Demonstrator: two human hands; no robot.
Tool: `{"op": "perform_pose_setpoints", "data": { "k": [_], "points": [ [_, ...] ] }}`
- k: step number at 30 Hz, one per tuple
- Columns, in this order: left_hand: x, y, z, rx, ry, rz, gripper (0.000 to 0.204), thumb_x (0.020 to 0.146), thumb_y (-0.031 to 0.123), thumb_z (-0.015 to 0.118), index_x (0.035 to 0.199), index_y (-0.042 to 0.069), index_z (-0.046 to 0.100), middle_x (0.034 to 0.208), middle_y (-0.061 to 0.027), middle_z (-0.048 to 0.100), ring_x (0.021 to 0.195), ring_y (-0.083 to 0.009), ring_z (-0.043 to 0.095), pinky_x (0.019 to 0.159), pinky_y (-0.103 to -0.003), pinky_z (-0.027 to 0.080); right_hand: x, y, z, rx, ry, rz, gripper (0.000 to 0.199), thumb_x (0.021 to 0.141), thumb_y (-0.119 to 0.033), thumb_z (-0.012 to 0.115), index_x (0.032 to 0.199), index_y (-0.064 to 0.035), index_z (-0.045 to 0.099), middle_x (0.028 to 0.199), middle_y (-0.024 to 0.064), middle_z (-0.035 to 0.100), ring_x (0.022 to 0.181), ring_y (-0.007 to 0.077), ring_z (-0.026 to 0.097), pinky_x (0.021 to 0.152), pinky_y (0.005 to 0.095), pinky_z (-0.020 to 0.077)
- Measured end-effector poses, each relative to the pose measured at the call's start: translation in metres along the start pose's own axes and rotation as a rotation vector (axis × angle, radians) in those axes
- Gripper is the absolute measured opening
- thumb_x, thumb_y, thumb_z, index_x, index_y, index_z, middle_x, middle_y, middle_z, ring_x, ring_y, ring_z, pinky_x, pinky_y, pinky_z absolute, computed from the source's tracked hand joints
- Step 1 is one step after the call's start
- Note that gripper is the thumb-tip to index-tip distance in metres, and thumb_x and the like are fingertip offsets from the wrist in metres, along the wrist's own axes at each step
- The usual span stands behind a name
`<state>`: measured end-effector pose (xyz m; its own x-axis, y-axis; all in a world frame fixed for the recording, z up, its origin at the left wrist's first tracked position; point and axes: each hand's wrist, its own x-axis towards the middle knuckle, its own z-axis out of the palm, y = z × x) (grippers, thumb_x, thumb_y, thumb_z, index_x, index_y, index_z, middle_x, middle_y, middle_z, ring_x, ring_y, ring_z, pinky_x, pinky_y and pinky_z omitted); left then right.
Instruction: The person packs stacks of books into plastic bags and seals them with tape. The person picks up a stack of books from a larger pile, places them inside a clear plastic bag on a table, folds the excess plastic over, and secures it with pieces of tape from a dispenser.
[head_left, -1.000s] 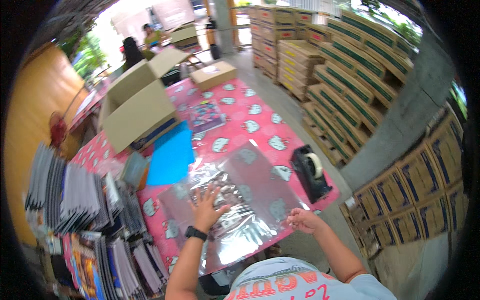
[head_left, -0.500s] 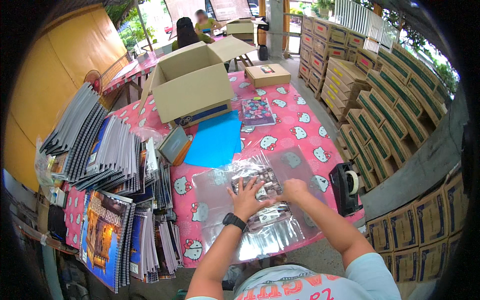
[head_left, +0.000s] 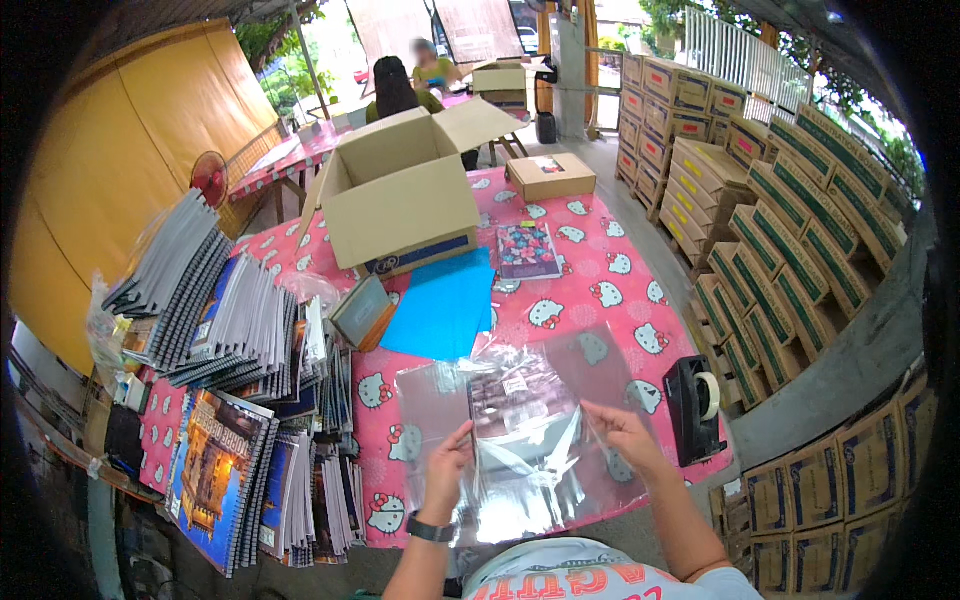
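A notebook (head_left: pixel 520 405) with a grey photo cover lies in front of me, with glossy clear plastic (head_left: pixel 545 500) over its lower part. More of the plastic spreads flat to both sides of it. At the notebook's left edge, the fingers of my left hand (head_left: pixel 447 475) are closed, pinching the edge with the plastic. My right hand (head_left: pixel 622 436) pinches the opposite edge between thumb and fingertips. Glare hides exactly how the plastic layers lie. A dark watch (head_left: pixel 430 528) sits on my left wrist.
Spiral notebooks (head_left: pixel 215 460) are piled at the left. An open carton (head_left: pixel 400 215), blue sheets (head_left: pixel 440 305), a flowered notebook (head_left: pixel 528 250) and a flat box (head_left: pixel 552 176) stand farther back. A black tape dispenser (head_left: pixel 690 410) is at the right edge. Two people sit beyond.
My hands have drawn apart: the left left the middle of the plastic for the notebook's left edge, and the right moved down to its right edge. The notebook's cover shows more. The view has shifted slightly.
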<state>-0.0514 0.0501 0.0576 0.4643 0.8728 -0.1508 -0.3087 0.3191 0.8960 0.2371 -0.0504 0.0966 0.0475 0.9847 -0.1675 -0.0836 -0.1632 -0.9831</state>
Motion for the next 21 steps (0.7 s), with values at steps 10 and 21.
{"op": "perform_pose_setpoints", "data": {
  "k": [10,21],
  "points": [
    [0.109,0.036,0.055,0.431,0.160,0.474,0.092,0.056,0.016,0.085,0.126,0.000,0.027,0.115,-0.0130,0.046,0.109,-0.0221,0.047,0.093,-0.034,0.040,0.133,0.004,-0.004,0.105,0.029,-0.321,0.089,0.062,-0.012,0.081,0.134,-0.0060,0.029,0.126,0.0087,0.044,0.119,0.0200,0.042,0.098,0.0352,0.0343],
    [0.033,0.026,0.052,0.341,0.018,0.387,0.091,0.057,0.009,0.083,0.131,0.003,0.029,0.114,-0.0099,0.049,0.108,-0.0200,0.049,0.090,-0.033,0.044,0.065,-0.005,0.021,-0.161,-0.126,-0.336,0.103,0.057,-0.019,0.084,0.138,-0.0023,0.022,0.132,0.0113,0.038,0.123,0.0217,0.037,0.102,0.0351,0.0285]
  ]
}}
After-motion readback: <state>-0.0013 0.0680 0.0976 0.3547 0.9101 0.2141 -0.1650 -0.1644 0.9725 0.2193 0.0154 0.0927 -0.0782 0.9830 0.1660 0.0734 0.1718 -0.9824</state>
